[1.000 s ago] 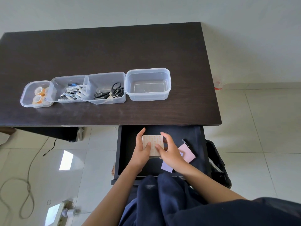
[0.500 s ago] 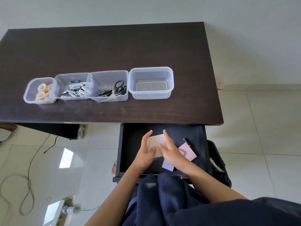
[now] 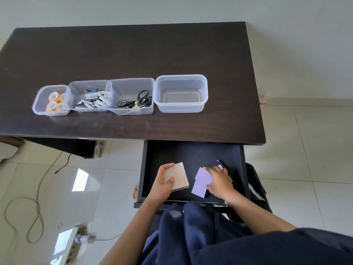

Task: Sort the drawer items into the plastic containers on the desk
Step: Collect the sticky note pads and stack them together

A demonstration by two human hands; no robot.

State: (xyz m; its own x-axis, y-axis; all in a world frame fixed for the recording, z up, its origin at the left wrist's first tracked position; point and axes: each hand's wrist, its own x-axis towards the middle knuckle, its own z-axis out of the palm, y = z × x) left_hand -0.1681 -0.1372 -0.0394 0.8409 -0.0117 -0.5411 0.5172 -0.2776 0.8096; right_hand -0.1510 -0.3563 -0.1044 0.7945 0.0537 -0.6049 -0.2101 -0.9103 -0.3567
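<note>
The dark drawer (image 3: 193, 152) is pulled out under the desk. My left hand (image 3: 162, 183) grips a cream dotted note pad (image 3: 177, 175) over the drawer's left half. My right hand (image 3: 219, 181) lies on lilac note pads (image 3: 201, 181) at the drawer's right, its fingers curled on the upper one. A black pen (image 3: 220, 163) lies just beyond that hand. On the desk stands a row of clear containers: tape rolls (image 3: 53, 101), batteries (image 3: 89, 98), scissors (image 3: 135, 101), and an empty container (image 3: 180, 93) at the right.
The dark desk top (image 3: 133, 54) is bare behind the containers. A cable (image 3: 28, 213) and a power strip (image 3: 68, 243) lie on the tiled floor at the left. A black bag (image 3: 257, 188) sits right of the drawer. My dark-clothed knees fill the lower middle.
Both hands held the cream pad together before. Now my right hand has let go and moved right onto the lilac pads, while my left hand keeps the cream pad.
</note>
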